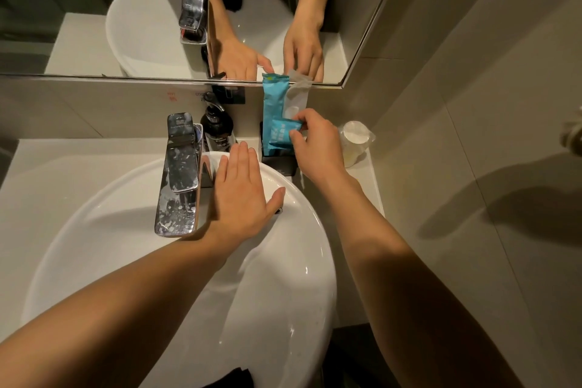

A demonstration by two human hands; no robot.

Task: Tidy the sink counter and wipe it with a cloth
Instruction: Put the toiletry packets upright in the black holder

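A round white ceramic basin (126, 230) fills the near and middle of the scene, set on a pale stone counter (63, 161) that runs from the left to a narrow strip on the far right. Above the counter's far edge a wide wall mirror (94, 25) reflects the basin, the tap and both hands. A tall flat chrome tap (179, 176), spotted with water marks, stands at the far rim of the basin and reaches out over the bowl. Just right of its base, against the wall, is a dark pump bottle of soap (217, 126).

The left hand (242, 189) hovers over the far part of the basin, palm down, fingers straight and together, grasping nothing. The right hand (315, 138) is at the far right of the counter, thumb and fingers pinched on a small blue sachet (283, 132) at the mouth of a black square holder (280, 164). A tall blue packet (272, 98) and a clear white-tipped packet (299, 98) stand upright in that holder, leaning on the mirror's lower edge. Just right of the hand sits a white cup in clear plastic wrap (356, 142). No cloth is in view.
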